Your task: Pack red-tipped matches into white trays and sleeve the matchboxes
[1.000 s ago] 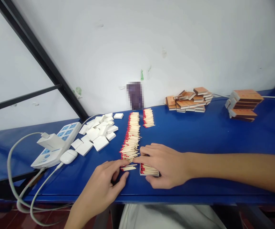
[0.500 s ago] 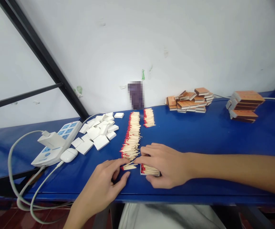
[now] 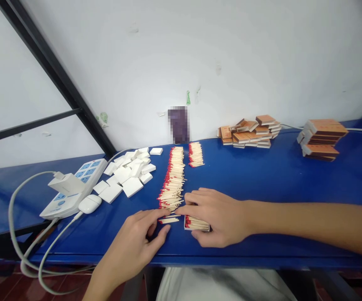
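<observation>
A long row of red-tipped matches runs from the wall side towards me on the blue table. My left hand has its index fingertip on the matches at the near end, thumb apart, with nothing gripped. A small tray filled with matches lies to the right of that end. My right hand is around the tray, thumb on its near side, while its index finger reaches over to the loose matches. Farther back, a shorter row of matches lies beside the long one.
White tray pieces are heaped at the left, near a power strip with white cables. Brown matchboxes lie piled at the back right, with a stack of matchboxes farther right. A pixelated dark object is at the wall.
A few loose matches under my left fingertips have shifted slightly at the near end of the row. Both hands have stayed almost in place.
</observation>
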`<move>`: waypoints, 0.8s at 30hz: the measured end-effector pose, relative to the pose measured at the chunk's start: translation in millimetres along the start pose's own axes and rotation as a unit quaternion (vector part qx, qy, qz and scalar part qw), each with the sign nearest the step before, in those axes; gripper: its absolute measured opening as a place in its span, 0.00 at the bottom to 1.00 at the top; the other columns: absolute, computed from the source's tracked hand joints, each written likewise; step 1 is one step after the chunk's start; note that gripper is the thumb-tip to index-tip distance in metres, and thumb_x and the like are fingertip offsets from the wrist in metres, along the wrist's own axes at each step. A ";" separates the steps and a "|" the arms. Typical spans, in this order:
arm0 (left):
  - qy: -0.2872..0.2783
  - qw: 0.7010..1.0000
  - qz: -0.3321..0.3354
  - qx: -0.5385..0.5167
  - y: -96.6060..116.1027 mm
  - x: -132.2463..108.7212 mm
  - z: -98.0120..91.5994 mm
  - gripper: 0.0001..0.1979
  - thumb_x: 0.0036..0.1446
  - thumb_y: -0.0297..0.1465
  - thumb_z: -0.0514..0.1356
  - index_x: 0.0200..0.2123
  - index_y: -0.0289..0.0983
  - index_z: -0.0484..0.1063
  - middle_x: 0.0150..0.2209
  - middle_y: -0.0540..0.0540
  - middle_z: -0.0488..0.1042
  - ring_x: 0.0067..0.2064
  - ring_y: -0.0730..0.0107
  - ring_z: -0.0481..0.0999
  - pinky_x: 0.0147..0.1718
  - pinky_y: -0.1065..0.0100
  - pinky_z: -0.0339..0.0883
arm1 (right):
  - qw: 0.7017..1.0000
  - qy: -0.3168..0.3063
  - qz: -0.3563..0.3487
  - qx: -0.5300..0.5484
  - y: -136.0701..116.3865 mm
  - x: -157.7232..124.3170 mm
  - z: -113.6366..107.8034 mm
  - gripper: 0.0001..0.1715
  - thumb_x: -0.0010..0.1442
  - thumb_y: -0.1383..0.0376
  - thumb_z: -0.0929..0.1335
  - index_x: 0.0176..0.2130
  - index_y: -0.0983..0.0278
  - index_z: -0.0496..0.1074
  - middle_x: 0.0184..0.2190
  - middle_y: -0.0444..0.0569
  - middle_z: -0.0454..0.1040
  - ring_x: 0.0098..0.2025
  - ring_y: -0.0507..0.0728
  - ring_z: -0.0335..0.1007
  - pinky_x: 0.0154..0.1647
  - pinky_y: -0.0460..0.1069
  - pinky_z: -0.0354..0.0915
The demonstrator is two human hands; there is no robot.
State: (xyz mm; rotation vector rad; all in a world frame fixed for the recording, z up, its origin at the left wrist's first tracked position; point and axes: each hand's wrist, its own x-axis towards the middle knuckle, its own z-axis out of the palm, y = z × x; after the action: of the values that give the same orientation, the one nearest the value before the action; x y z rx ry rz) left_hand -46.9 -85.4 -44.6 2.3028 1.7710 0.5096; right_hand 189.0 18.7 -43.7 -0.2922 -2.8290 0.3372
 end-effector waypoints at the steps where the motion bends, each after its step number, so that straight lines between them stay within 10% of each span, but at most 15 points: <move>1: 0.000 1.000 0.001 0.000 0.1 0.3 -0.1 0.16 0.68 0.39 0.56 0.54 0.41 0.73 0.25 0.53 0.69 0.28 0.69 0.71 0.31 0.69 0.63 | 1.000 -0.001 0.001 -0.001 0.1 0.1 0.1 0.24 0.60 0.59 0.66 0.53 0.66 0.73 0.37 0.50 0.69 0.33 0.55 0.60 0.38 0.52 0.58; 24: 0.002 1.000 0.016 0.006 0.3 0.2 -0.4 0.19 0.68 0.39 0.55 0.58 0.41 0.72 0.25 0.53 0.70 0.28 0.70 0.71 0.32 0.69 0.64 | 1.000 0.003 -0.006 0.004 1.4 0.0 0.7 0.24 0.59 0.59 0.66 0.53 0.67 0.73 0.38 0.52 0.70 0.35 0.58 0.63 0.41 0.54 0.60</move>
State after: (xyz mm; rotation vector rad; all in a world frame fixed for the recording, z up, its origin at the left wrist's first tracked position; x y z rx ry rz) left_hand -46.8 -85.3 -44.1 2.3431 1.7454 0.5105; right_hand 189.1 19.9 -44.8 -0.2740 -2.8221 0.3436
